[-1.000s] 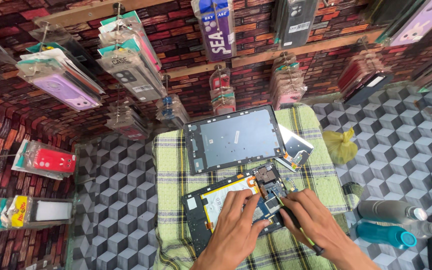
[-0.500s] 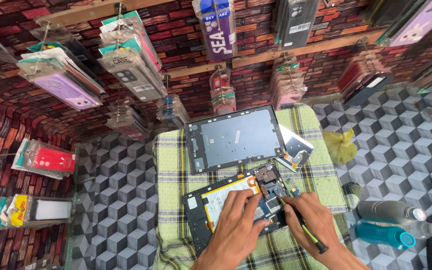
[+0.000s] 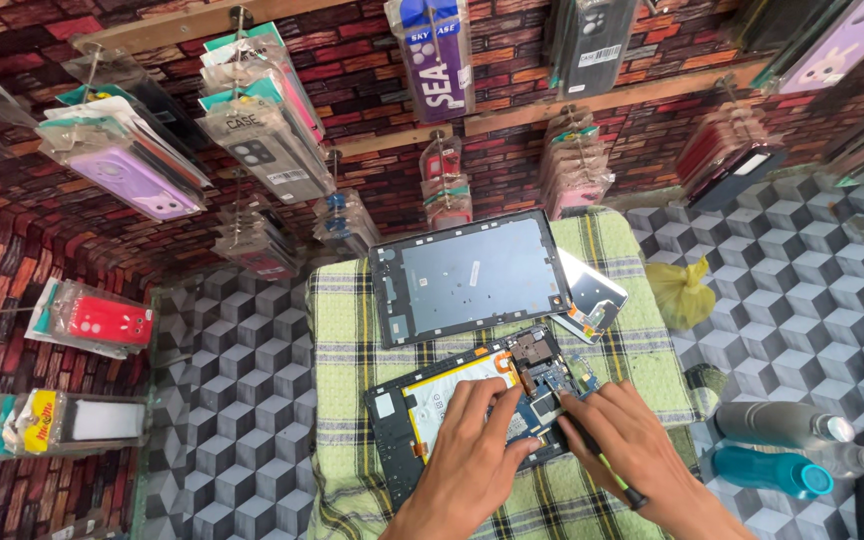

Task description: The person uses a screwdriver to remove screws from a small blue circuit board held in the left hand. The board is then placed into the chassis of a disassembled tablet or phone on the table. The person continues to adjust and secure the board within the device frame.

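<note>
We see an opened tablet (image 3: pixel 452 420) lying flat on a green plaid cloth (image 3: pixel 342 330) of coarse woven texture, its back removed so that the pale rectangular battery and the dark circuit boards show. Our left hand (image 3: pixel 472 460) rests palm down across the lower middle of it, fingers spread and pressed on the battery and the board beside it. Our right hand (image 3: pixel 632 450) lies at the tablet's right end, pinching a thin dark tool (image 3: pixel 597 455) with a yellowish stripe like a pen; its tip meets the blue board near the top right corner of the device. Just beyond the tablet, a little apart, lies a separate flat panel (image 3: pixel 472 275), a grey rectangle in a black frame, smooth and matte, tilted slightly on the cloth. A smaller glossy piece (image 3: pixel 592 300) sticks out from under its right edge. To the right, on the floor patterned in grey cubes, sit a crumpled yellow plastic bag (image 3: pixel 682 290), a grey metal bottle (image 3: pixel 777 425) and a teal bottle (image 3: pixel 767 470), both lying on their sides. On the brick-patterned wall hang bunches of phone cases (image 3: pixel 252 130) in clear plastic sleeves.
</note>
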